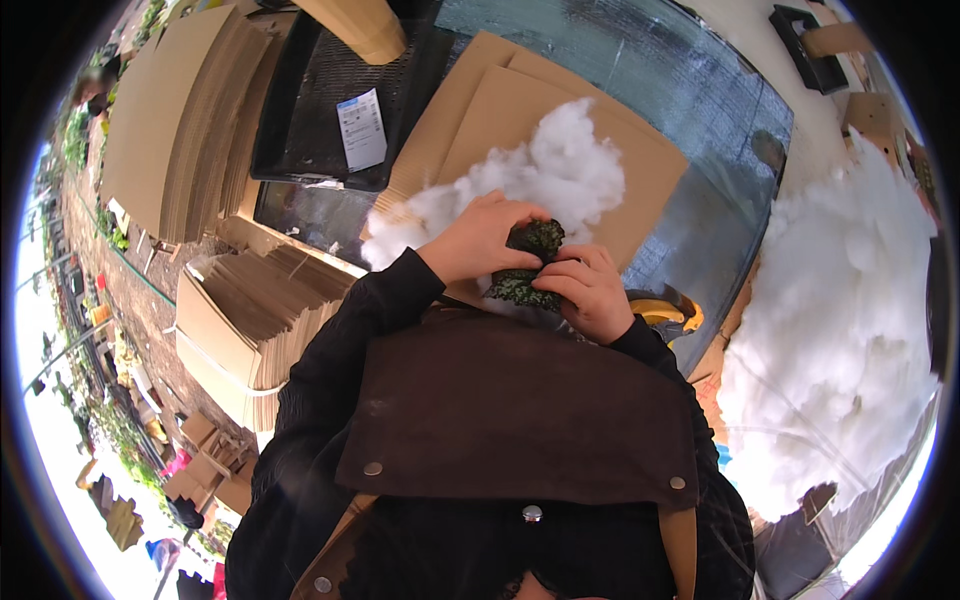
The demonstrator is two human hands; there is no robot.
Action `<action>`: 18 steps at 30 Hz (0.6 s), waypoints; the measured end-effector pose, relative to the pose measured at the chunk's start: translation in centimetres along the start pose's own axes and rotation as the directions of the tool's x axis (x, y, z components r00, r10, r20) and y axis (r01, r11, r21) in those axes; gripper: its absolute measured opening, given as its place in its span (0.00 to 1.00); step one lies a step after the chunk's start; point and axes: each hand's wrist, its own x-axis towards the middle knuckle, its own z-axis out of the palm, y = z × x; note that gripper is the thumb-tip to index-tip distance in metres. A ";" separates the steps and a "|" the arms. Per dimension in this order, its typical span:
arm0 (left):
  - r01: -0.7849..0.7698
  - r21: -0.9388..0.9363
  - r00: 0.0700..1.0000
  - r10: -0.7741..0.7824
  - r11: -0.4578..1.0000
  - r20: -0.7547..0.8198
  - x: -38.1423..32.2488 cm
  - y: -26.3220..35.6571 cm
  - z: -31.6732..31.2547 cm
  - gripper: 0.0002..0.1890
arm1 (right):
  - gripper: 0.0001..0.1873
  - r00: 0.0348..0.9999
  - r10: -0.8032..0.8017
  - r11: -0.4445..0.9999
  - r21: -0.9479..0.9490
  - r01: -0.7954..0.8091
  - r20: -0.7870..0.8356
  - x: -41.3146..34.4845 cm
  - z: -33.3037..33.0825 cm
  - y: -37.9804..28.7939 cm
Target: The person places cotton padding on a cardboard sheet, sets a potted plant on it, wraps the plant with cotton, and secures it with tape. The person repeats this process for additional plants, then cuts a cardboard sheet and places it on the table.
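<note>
My left hand [484,238] and my right hand [589,289] are closed around a small plant with dark green, pale-speckled leaves [525,289], close in front of my apron. The left thumb and fingers curve round its upper leaf, while the right fingers press on its near side. Whether it has a pot or roots is hidden by my hands. Just beyond lies a loose heap of white fibre stuffing [577,161], spread over flat cardboard sheets [487,112]. Beside my right wrist is a yellow and black tool [667,311], partly covered by my sleeve.
A black plastic tray [300,135] at the far left holds a printed paper slip [361,131]. Stacked cardboard [172,127] and a strapped cardboard bundle [232,330] stand to the left. A big mass of white stuffing [832,322] is on the right, past the table edge.
</note>
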 end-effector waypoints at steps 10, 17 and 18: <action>0.259 -0.120 0.962 -0.267 0.958 -0.055 0.4 0.6 2.2 0.12 | 0.22 0.997 0.062 0.998 0.016 -0.061 -0.048 -0.4 0.6 0.3; 0.344 -0.433 0.938 -0.320 0.833 0.131 1.0 -1.4 2.3 0.17 | 0.21 0.999 0.012 0.998 -0.064 -0.009 0.041 0.1 -0.2 -0.3; 0.334 -0.441 0.943 -0.284 0.833 0.176 1.1 -1.6 2.1 0.17 | 0.21 0.998 0.015 0.999 -0.050 -0.012 0.064 0.1 -0.3 -0.3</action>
